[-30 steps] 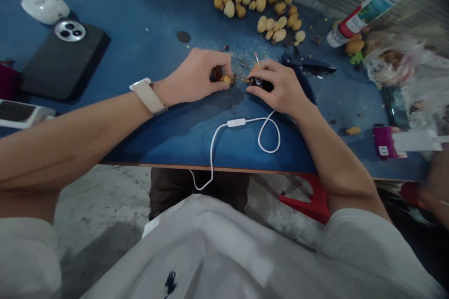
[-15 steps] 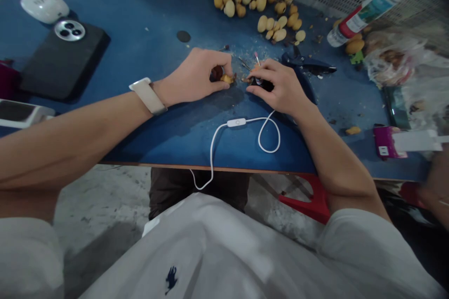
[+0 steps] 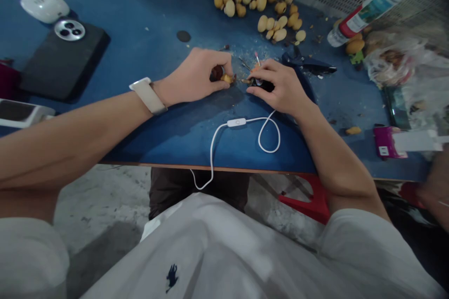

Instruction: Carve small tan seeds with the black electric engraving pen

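Observation:
My left hand [image 3: 201, 74], with a pale watch strap on its wrist, is closed on a small yellow-brown piece [image 3: 226, 78]; a dark round shape shows inside the curl of its fingers. Facing it across a narrow gap, my right hand [image 3: 275, 84] grips a black tool [image 3: 261, 84] whose tip points toward the piece. A white cable [image 3: 212, 149] with an inline switch [image 3: 236, 123] runs below my right hand to the table edge. Crumbs and a pink-tipped stick [image 3: 257, 58] lie just beyond the hands.
Many yellow-brown pieces [image 3: 261, 1] lie at the back. At left are a phone [image 3: 63, 63] and a white case [image 3: 45, 5]. At right are a bottle [image 3: 365, 14], a plastic bag [image 3: 389, 58] and a purple box [image 3: 389, 142]. Another person's arm [image 3: 437, 187] shows far right.

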{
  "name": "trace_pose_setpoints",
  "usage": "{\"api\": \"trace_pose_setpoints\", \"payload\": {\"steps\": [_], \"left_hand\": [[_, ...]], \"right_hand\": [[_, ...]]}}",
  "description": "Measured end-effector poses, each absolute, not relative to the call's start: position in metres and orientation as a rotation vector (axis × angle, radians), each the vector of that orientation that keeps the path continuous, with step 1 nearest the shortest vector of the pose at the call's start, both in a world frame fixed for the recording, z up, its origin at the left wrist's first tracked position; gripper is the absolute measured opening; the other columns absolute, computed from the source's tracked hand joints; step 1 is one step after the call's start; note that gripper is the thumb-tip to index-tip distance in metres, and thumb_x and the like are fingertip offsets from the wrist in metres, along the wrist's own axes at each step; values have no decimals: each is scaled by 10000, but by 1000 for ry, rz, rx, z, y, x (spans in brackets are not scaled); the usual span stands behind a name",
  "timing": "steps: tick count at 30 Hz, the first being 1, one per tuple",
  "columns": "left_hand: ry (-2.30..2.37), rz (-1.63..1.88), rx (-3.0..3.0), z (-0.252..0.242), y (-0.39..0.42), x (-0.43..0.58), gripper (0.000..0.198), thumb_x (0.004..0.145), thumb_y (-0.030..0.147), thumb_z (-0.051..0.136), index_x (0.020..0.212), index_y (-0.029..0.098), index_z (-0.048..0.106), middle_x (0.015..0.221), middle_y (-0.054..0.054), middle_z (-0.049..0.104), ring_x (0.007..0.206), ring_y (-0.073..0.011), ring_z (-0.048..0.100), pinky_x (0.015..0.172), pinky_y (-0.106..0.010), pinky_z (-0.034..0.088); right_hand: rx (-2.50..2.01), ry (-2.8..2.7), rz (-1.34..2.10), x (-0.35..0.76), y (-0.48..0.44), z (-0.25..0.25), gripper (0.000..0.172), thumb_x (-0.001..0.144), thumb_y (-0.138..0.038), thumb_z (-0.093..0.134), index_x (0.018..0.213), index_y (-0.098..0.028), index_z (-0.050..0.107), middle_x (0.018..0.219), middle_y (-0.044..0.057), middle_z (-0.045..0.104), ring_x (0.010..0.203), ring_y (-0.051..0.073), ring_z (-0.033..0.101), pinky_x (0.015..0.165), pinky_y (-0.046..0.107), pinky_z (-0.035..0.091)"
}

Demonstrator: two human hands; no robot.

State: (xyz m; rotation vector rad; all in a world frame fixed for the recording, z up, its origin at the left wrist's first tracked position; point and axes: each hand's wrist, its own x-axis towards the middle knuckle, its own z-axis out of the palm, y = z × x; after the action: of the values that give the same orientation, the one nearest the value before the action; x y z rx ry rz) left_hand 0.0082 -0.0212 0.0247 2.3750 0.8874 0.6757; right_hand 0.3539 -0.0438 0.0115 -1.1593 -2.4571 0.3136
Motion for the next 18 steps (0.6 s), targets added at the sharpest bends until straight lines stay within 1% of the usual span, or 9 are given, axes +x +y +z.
{"api": "trace_pose_setpoints", "payload": {"steps": [3, 5, 9, 11, 15, 18], "left_hand": [[888, 667, 2378, 28, -23, 9, 315, 1150, 590, 755, 1186, 294, 856, 1263, -109, 961, 1142, -354, 874, 1109, -566, 729], [908, 661, 2376, 30, -25, 10, 332, 1154, 607, 760, 1193, 291, 854, 1282, -113, 963, 1149, -351, 870, 1113, -560, 723], [942, 627, 2355, 30, -24, 9, 276, 1140, 518, 809, 1245, 267, 861, 1339, -124, 960, 1200, -363, 887, 1178, -562, 706], [935, 630, 2344, 28, -22, 8, 273, 1141, 510, 817, 1268, 275, 875, 1339, -123, 958, 1228, -379, 898, 1184, -567, 712], [913, 659, 2330, 26, -20, 8, 346, 1152, 619, 796, 1274, 311, 894, 1353, -114, 959, 1267, -399, 906, 1192, -580, 724], [907, 647, 2328, 29, -22, 8, 447, 1170, 691, 748, 1302, 288, 889, 1384, -118, 960, 1253, -370, 886, 1220, -588, 714]], "right_hand": [[-1157, -2469, 308, 354, -44, 12, 387, 1173, -631, 831, 1419, -351, 935, 1472, 142, 891, 1362, 492, 855, 1235, 734, 695], [-1160, -2470, 306, 354, -44, 13, 376, 1176, -623, 827, 1415, -356, 938, 1477, 141, 895, 1362, 491, 857, 1225, 732, 702], [-1155, -2466, 308, 353, -46, 16, 362, 1162, -602, 839, 1403, -353, 944, 1456, 131, 908, 1350, 486, 862, 1213, 727, 711], [-1156, -2470, 317, 352, -46, 17, 355, 1154, -582, 850, 1409, -355, 948, 1442, 128, 909, 1353, 490, 864, 1217, 737, 708], [-1168, -2479, 340, 353, -45, 17, 350, 1150, -545, 862, 1438, -365, 947, 1443, 137, 905, 1362, 504, 867, 1204, 752, 708], [-1154, -2487, 333, 354, -44, 17, 330, 1143, -521, 869, 1424, -369, 954, 1432, 126, 905, 1346, 484, 869, 1202, 732, 713]]}}
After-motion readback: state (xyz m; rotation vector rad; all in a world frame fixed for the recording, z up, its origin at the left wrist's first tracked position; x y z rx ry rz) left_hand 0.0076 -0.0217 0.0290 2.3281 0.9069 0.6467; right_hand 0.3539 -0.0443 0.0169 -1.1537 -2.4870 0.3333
